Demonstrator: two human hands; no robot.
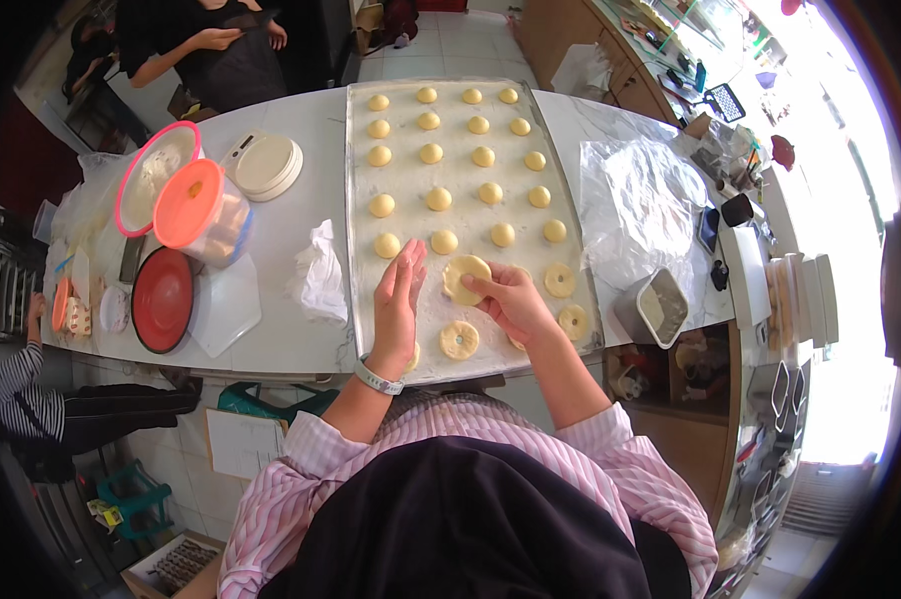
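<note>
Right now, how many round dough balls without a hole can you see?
20. The dough balls stand in five rows of four, from the far edge of the tray down to beside the left hand, which may hide more.

Smooth dough balls [439,199] on a dull metal tray [405,178], over a smooth, faintly glossy counter [289,220].
The dough disc [455,272] looks smooth and matt; the crinkled sheet [635,190] is clear, shiny plastic, the deep tin [632,311] dull metal, the orange lid [183,212] smooth plastic, the rag [319,278] rumpled, matt, apparently cloth.
</note>
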